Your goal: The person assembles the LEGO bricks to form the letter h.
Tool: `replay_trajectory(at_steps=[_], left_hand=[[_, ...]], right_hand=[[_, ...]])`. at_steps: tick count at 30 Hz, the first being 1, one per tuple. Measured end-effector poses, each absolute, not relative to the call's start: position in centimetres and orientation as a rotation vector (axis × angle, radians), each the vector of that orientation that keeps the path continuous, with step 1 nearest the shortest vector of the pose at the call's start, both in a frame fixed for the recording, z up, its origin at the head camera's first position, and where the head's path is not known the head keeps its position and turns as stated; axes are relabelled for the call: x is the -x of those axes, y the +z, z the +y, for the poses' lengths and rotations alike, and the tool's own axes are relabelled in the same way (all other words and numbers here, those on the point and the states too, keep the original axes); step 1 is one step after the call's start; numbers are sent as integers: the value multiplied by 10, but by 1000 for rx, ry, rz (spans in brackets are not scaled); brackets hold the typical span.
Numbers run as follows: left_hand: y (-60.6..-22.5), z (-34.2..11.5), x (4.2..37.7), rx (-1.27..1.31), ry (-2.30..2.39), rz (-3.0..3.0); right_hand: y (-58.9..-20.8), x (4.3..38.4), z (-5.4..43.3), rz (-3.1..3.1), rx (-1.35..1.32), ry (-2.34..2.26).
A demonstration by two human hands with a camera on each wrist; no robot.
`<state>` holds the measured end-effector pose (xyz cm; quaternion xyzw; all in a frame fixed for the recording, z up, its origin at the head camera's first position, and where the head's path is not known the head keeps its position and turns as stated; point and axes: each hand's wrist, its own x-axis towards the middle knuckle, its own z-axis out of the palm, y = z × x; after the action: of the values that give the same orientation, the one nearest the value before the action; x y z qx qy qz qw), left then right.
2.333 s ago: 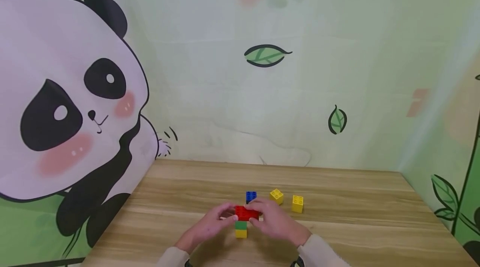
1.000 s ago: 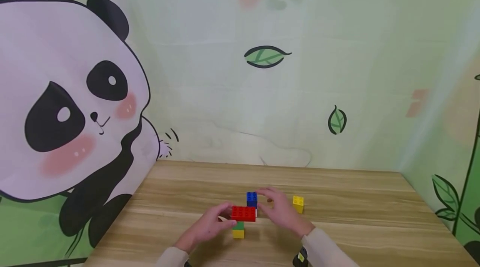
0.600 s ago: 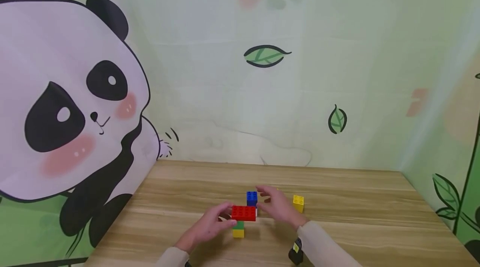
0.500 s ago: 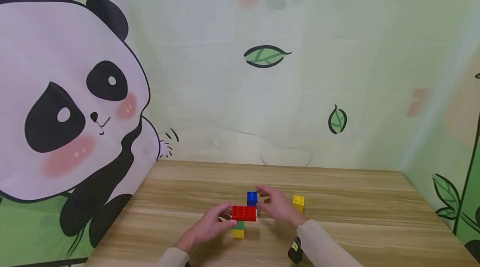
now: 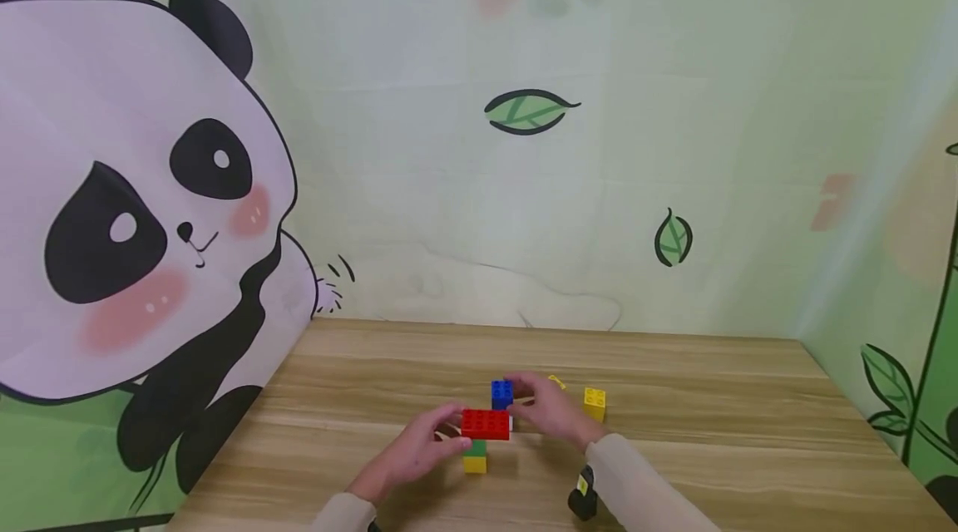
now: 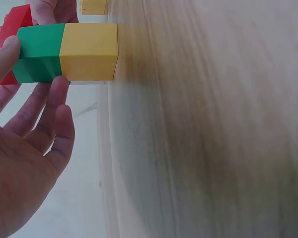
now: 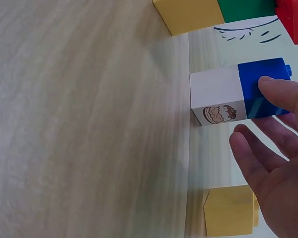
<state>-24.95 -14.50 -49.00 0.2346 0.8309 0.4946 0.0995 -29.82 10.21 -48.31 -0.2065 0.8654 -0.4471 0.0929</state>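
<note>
In the head view, a long red building block (image 5: 485, 424) tops a green block (image 5: 475, 448) and a yellow block (image 5: 475, 464), stacked on the table. My left hand (image 5: 413, 450) holds this stack from the left, its thumb at the seam between red and green in the left wrist view. Just behind it stands a blue block (image 5: 501, 391) on a white block (image 7: 216, 94) printed with a cake. My right hand (image 5: 552, 410) pinches the blue block, the thumb (image 7: 275, 89) on its near face and other fingers behind it.
Two loose yellow blocks lie on the wooden table (image 5: 711, 432): one yellow block (image 5: 595, 402) to the right, another yellow block (image 5: 556, 381) mostly hidden behind my right hand. A wall covering with a panda (image 5: 217, 158) and leaves rises behind the table.
My right hand has left the red block, moved back to the blue block and now grips it. My left hand stays at the red-topped stack throughout.
</note>
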Motion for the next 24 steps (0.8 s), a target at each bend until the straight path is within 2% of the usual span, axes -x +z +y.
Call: replay_trajectory(at_steps=[24], left_hand=[[-488,-140,247,-670,1461,2506]], right_hand=[[-488,287,125,2550,656,-1385]])
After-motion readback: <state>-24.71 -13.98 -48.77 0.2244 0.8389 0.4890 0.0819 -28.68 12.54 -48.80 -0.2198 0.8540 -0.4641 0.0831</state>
